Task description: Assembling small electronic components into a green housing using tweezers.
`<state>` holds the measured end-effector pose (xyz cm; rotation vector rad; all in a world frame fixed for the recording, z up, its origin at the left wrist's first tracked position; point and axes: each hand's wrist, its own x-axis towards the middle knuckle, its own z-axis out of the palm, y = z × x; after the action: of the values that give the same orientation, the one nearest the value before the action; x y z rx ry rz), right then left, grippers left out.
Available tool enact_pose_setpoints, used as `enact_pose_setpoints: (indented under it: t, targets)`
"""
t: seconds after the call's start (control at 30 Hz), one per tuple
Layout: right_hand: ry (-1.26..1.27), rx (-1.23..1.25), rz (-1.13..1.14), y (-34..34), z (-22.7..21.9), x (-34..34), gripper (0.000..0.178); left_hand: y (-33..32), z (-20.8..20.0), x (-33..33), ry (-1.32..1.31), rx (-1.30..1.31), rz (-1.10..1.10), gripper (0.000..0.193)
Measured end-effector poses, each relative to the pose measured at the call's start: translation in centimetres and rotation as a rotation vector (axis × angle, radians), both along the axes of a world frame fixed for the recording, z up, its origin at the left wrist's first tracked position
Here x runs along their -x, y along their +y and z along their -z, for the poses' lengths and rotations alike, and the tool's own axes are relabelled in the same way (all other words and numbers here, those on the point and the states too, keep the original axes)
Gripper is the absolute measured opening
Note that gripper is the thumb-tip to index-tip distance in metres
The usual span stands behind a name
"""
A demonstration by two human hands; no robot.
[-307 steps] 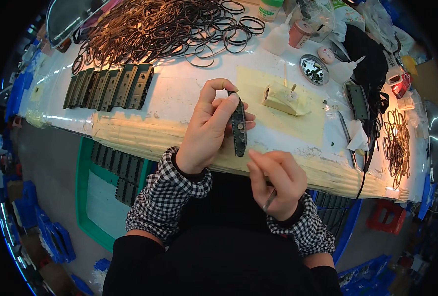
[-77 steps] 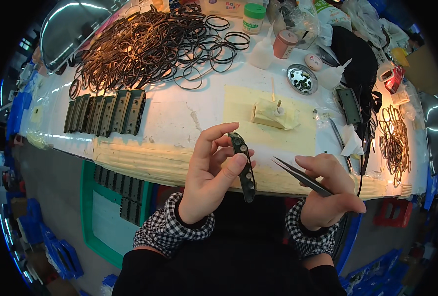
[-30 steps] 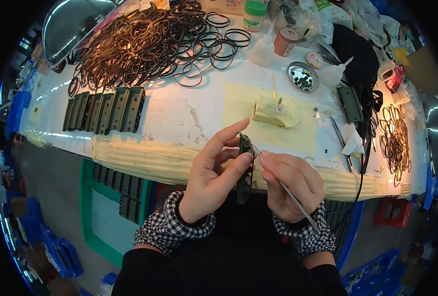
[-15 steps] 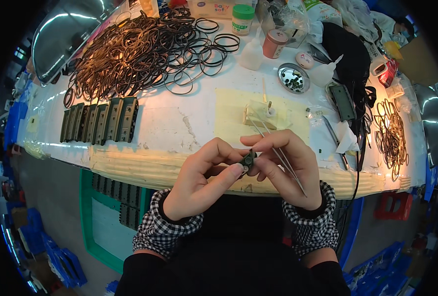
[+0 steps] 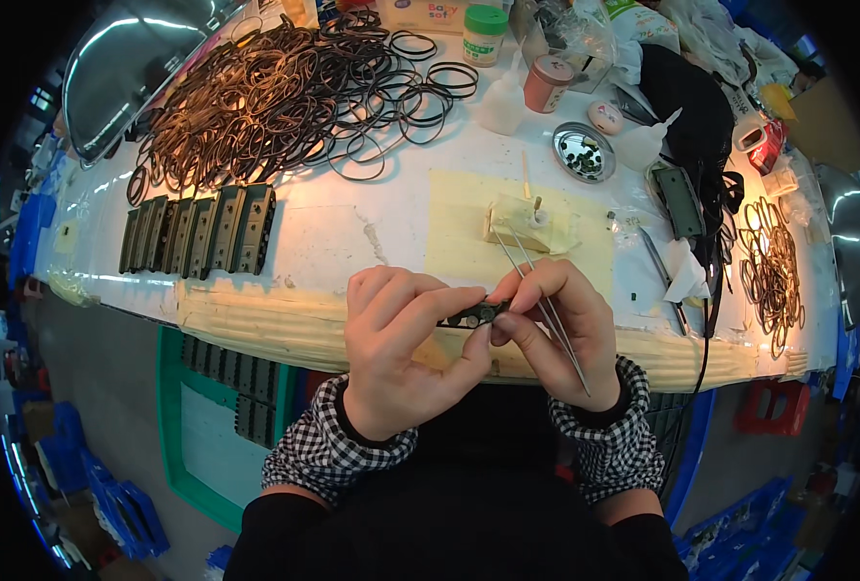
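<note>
Over the table's front edge, both hands meet on a small dark green part with round, wheel-like discs on its side. Fingers and thumb of my left hand grip its left end and hide some of it. My right hand pinches the right end between thumb and forefinger. A pair of metal tweezers is also kept in my right hand, slanting across the palm with the tips pointing up and away. Beyond the tips sits a block wrapped in yellowish tape, on a yellow sheet.
Green slotted pieces stand in a row at left, before a large heap of dark rubber bands. A round metal dish holds small dark parts. Squeeze bottle, jars and pen-like tool lie around; a green tray is below.
The small green part has turned from end-on to lying sideways. My left hand has rolled over, its fingers now above the part. My right hand still holds the tweezers.
</note>
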<state>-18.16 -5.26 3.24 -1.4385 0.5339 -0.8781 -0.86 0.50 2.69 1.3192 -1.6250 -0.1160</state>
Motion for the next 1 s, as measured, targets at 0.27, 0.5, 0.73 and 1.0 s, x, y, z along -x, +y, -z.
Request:
enact_pose_setpoints:
  t: [0.27, 0.5, 0.73, 1.0]
  targets:
    - [-0.061, 0.032, 0.012, 0.4, 1.1, -0.3, 0.015, 0.2, 0.1, 0.2, -0.100, 0.081, -0.075, 0.030]
    - [0.041, 0.180, 0.068, 0.2, 1.4, 0.0, 0.014, 0.3, 0.3, 0.4, -0.179, 0.134, -0.139, 0.029]
    - [0.096, 0.360, 0.305, 1.3, -0.5, 1.0, 0.042, 0.3, 0.6, 0.2, -0.307, 0.173, -0.307, 0.029]
    - [0.269, 0.577, 0.231, 1.3, -1.9, 1.1, 0.023, 0.2, 0.7, 0.6, -0.316, 0.178, -0.307, 0.028]
